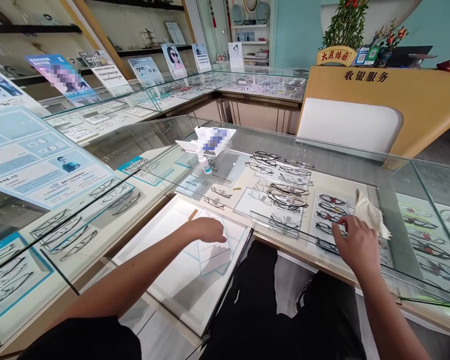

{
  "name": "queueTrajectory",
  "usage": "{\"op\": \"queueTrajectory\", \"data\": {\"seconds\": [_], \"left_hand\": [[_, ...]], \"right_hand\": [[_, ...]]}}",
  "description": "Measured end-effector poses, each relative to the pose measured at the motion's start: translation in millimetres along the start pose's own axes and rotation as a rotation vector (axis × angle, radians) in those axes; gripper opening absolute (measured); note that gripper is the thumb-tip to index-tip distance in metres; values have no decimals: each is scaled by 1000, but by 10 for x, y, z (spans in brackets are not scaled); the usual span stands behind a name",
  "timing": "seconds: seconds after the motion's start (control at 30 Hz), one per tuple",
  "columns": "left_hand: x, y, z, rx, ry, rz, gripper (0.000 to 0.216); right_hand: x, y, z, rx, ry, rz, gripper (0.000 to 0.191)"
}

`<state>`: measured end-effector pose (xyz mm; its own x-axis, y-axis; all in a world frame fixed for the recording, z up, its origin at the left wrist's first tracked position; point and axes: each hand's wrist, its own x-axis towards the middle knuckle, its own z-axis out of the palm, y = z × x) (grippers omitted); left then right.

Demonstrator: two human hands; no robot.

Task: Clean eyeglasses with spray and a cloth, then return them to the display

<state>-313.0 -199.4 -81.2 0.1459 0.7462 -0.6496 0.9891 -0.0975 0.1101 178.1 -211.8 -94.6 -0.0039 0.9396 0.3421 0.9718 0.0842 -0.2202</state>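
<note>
My left hand [207, 230] lies palm down inside the pulled-out white drawer tray [172, 280], fingers resting on a clear glass plate [214, 252]. My right hand [354, 245] rests on the glass top of the display counter [393, 200], fingers curled around a cream cleaning cloth [369, 214] that sticks out beyond them. Under the glass by this hand lie rows of eyeglass frames [328, 212]. A small spray bottle [204, 163] stands on the counter farther back.
More glass showcases with eyeglass frames [78, 235] run along the left and back, topped with leaflets [37, 160]. A white card stand [210, 140] sits behind the bottle. A wooden cashier desk [382, 95] with plants stands at the back right. My dark-clothed legs fill the bottom.
</note>
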Motion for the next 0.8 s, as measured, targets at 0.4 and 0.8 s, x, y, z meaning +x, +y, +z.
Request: {"op": "queueTrajectory", "data": {"seconds": [0.4, 0.8], "left_hand": [[240, 886, -1280, 272, 631, 266, 47], [941, 822, -1370, 462, 689, 215, 39]], "right_hand": [[1, -27, 3, 9, -3, 2, 22], [8, -71, -24, 90, -4, 20, 17]]}}
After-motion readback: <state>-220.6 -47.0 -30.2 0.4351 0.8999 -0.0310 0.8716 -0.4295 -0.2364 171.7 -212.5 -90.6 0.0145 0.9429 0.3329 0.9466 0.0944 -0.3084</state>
